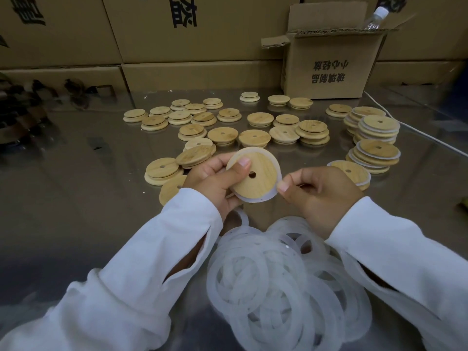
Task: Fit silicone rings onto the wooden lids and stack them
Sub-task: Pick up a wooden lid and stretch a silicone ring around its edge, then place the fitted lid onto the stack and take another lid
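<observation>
Nearest, a heap of translucent white silicone rings (pixel 278 274) lies on the glossy counter (pixel 76 186). Its near edge is cut off by the frame and both white sleeves cover its sides. Above it the left hand (pixel 212 183) grips a round wooden lid (pixel 260 178), thumb pressed on the pale grained face beside the small centre hole; the fingers behind the lid are hidden. A silicone ring (pixel 274 192) shows as a thin white rim along the lid's lower right edge, where the right hand (pixel 324 196) pinches it between thumb and curled fingers. Beyond, bare loose lids (pixel 222 135) lie scattered. At right, ringed lids stand in leaning stacks (pixel 378 130). Farther back an open cardboard box (pixel 329 69) holds a plastic bottle (pixel 376 17), against a wall of cartons (pixel 202 34). Dark objects (pixel 25 110) far left are too blurred to name.
</observation>
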A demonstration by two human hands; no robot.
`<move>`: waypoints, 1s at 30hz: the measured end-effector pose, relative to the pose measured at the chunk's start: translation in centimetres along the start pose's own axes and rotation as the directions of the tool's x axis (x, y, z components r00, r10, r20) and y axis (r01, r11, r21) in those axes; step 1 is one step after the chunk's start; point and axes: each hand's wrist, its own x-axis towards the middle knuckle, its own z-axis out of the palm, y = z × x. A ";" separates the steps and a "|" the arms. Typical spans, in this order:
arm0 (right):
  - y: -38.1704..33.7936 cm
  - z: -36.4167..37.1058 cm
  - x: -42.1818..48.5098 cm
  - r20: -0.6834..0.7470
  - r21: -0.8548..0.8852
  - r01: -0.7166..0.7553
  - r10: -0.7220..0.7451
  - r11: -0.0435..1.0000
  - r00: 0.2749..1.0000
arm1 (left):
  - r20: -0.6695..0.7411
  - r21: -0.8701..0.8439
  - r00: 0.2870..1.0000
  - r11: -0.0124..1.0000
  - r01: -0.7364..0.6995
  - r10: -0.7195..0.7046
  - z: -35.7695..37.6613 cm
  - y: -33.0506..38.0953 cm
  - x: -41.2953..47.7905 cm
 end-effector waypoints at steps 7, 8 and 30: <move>0.1 0.1 0.1 0.006 -0.044 0.019 -0.019 0.999 1.000 | -0.013 0.013 1.000 1.000 0.023 -0.022 0.0 0.0 -0.1; 0.2 0.1 0.1 0.015 -0.028 0.019 -0.018 0.999 1.000 | -0.013 0.015 1.000 1.000 0.020 -0.020 0.1 0.1 -0.1; 2.0 -2.7 3.0 -0.231 0.180 -0.016 0.058 0.984 0.971 | -0.080 0.171 0.996 0.985 -0.015 0.029 0.2 1.6 -0.6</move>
